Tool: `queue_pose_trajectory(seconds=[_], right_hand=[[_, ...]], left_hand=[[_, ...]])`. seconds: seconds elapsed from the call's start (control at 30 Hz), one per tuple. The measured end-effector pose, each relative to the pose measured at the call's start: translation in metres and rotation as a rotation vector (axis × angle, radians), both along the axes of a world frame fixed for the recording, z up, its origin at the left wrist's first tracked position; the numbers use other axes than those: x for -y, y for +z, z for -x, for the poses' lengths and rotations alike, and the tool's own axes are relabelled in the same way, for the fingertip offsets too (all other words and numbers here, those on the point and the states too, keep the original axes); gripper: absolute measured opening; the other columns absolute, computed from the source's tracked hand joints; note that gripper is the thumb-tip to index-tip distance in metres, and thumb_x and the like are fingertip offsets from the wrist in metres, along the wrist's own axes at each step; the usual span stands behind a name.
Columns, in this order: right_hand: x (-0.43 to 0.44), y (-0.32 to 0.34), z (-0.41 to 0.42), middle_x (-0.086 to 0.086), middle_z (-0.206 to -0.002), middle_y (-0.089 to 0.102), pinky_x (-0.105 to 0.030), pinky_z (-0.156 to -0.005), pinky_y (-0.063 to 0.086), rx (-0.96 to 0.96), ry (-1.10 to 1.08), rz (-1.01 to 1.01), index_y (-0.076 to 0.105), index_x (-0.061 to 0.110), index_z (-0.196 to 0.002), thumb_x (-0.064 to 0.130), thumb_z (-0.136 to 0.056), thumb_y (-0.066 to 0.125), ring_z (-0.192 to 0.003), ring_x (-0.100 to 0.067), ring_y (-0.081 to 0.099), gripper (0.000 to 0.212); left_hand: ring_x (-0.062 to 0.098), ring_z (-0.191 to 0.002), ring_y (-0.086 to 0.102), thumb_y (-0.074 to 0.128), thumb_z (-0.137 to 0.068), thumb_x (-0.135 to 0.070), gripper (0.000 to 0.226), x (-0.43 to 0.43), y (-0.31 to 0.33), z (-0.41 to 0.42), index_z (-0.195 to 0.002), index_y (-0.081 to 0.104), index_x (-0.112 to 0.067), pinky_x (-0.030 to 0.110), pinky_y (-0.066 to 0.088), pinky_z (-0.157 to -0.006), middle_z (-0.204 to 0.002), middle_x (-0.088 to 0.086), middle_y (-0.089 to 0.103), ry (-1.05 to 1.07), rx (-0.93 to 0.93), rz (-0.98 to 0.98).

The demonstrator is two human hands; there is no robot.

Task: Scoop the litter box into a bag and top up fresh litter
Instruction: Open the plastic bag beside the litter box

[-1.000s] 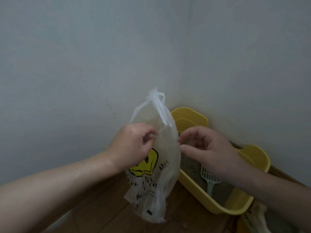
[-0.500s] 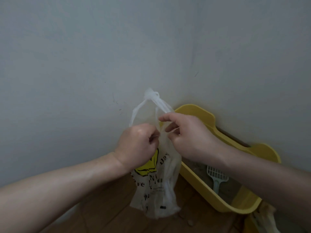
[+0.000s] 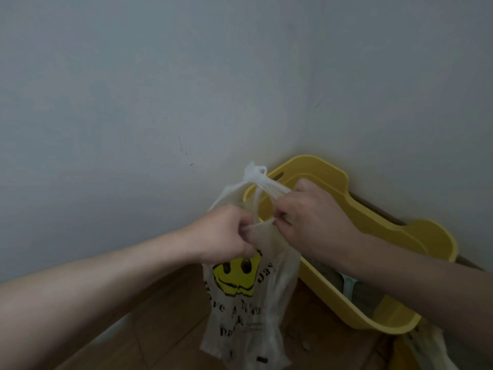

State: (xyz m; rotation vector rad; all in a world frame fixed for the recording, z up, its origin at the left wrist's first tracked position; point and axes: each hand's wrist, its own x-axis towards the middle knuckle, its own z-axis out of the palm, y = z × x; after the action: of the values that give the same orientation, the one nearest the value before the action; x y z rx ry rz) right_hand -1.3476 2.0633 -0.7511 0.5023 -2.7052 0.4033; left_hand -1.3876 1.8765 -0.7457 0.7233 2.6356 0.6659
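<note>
A thin clear plastic bag (image 3: 248,311) with a yellow smiley face and black lettering hangs in the air in front of the room corner. My left hand (image 3: 224,236) pinches the bag's upper edge. My right hand (image 3: 312,214) grips the twisted, knotted handles that stick up above both hands. Behind the bag stands the yellow litter box (image 3: 373,222), pushed into the corner, with grey litter inside. A pale scoop (image 3: 348,287) lies in the box, mostly hidden by my right forearm.
Grey walls meet in a corner just behind the box. The floor is brown wood (image 3: 165,327) with a few litter grains (image 3: 304,345) beside the box. A yellow and pale object (image 3: 426,351) shows at the bottom right edge.
My right hand has moved up and right and now grips the bag's twisted handles. The bag has lifted slightly, and the view has shifted so the box shows further right.
</note>
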Motion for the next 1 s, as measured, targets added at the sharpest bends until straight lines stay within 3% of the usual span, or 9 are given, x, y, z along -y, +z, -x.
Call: queue_pose_trajectory(seconds=[0.13,0.23,0.37,0.47,0.57,0.63,0.8,0.9,1.0], right_hand=[[-0.006,0.002,-0.003,0.003,-0.056,0.057,-0.029,-0.054,0.036,-0.044,-0.008,-0.022,0.067,0.015,-0.063,0.016,-0.076,0.071,-0.074,-0.017,0.045,0.013],[-0.008,0.007,-0.010,0.001,-0.059,0.057,-0.027,-0.058,0.039,-0.058,0.014,-0.019,0.070,0.015,-0.063,0.016,-0.070,0.077,-0.074,-0.018,0.051,0.010],[-0.013,0.011,-0.015,0.001,-0.060,0.059,-0.023,-0.062,0.036,-0.033,0.065,-0.086,0.067,0.018,-0.061,0.019,-0.071,0.078,-0.070,-0.016,0.053,0.015],[-0.016,0.009,-0.015,0.000,-0.055,0.053,-0.025,-0.058,0.035,0.009,0.141,-0.136,0.059,0.017,-0.058,0.019,-0.072,0.075,-0.063,-0.018,0.049,0.021],[-0.018,0.009,-0.017,0.001,-0.054,0.050,-0.028,-0.048,0.039,0.029,0.166,-0.175,0.051,0.019,-0.060,0.022,-0.075,0.070,-0.055,-0.018,0.045,0.024],[-0.020,0.008,-0.018,0.003,-0.052,0.046,-0.026,-0.044,0.030,0.022,0.169,-0.209,0.047,0.020,-0.060,0.021,-0.075,0.069,-0.051,-0.016,0.042,0.027],[-0.023,0.000,-0.017,0.006,-0.050,0.041,-0.024,-0.045,0.025,0.056,0.217,-0.227,0.037,0.024,-0.062,0.021,-0.079,0.057,-0.047,-0.015,0.041,0.027],[-0.025,-0.005,-0.015,0.008,-0.049,0.037,-0.024,-0.041,0.026,0.108,0.243,-0.223,0.031,0.027,-0.063,0.028,-0.080,0.044,-0.043,-0.014,0.041,0.021],[-0.026,-0.011,-0.015,0.009,-0.051,0.035,-0.027,-0.040,0.028,0.147,0.233,-0.213,0.033,0.026,-0.064,0.024,-0.081,0.050,-0.043,-0.012,0.038,0.024]], left_hand=[[0.006,-0.043,0.039,0.067,-0.068,-0.003,0.029,0.003,-0.002,0.001,-0.058,0.045,-0.019,0.023,0.034,-0.044,-0.051,-0.008,0.041,-0.090,0.049,0.209],[0.013,-0.047,0.037,0.058,-0.073,0.001,0.031,0.005,-0.005,0.005,-0.055,0.039,-0.017,0.027,0.031,-0.045,-0.052,-0.003,0.036,-0.012,0.005,0.199],[0.017,-0.052,0.048,0.055,-0.081,-0.006,0.028,0.004,-0.004,0.007,-0.056,0.046,-0.016,0.028,0.039,-0.047,-0.055,0.000,0.049,0.119,-0.100,0.116],[0.013,-0.066,0.061,0.064,-0.082,-0.012,0.010,0.002,0.001,0.006,-0.083,0.060,-0.021,0.029,0.050,-0.058,-0.079,-0.007,0.061,0.222,-0.073,0.012],[-0.004,-0.072,0.055,0.065,-0.087,-0.020,0.042,0.003,0.001,0.003,-0.128,0.056,-0.028,0.017,0.047,-0.061,-0.108,-0.009,0.057,0.233,-0.019,-0.024],[-0.010,-0.068,0.047,0.062,-0.092,-0.023,0.047,0.002,0.002,0.000,-0.137,0.051,-0.027,0.010,0.041,-0.060,-0.104,-0.013,0.055,0.211,-0.027,-0.083],[-0.010,-0.064,0.040,0.055,-0.098,-0.034,0.015,0.001,0.000,-0.005,-0.104,0.046,-0.044,0.004,0.035,-0.055,-0.079,-0.027,0.043,0.192,0.057,-0.165],[-0.010,-0.083,0.045,0.050,-0.099,-0.040,0.015,0.004,-0.007,-0.005,-0.114,0.050,-0.041,0.002,0.033,-0.068,-0.097,-0.030,0.049,0.170,0.133,-0.170],[0.001,-0.118,0.043,0.046,-0.097,-0.052,0.050,0.012,-0.018,-0.003,-0.141,0.046,-0.027,0.019,0.034,-0.093,-0.136,-0.015,0.048,0.164,0.256,-0.129]])
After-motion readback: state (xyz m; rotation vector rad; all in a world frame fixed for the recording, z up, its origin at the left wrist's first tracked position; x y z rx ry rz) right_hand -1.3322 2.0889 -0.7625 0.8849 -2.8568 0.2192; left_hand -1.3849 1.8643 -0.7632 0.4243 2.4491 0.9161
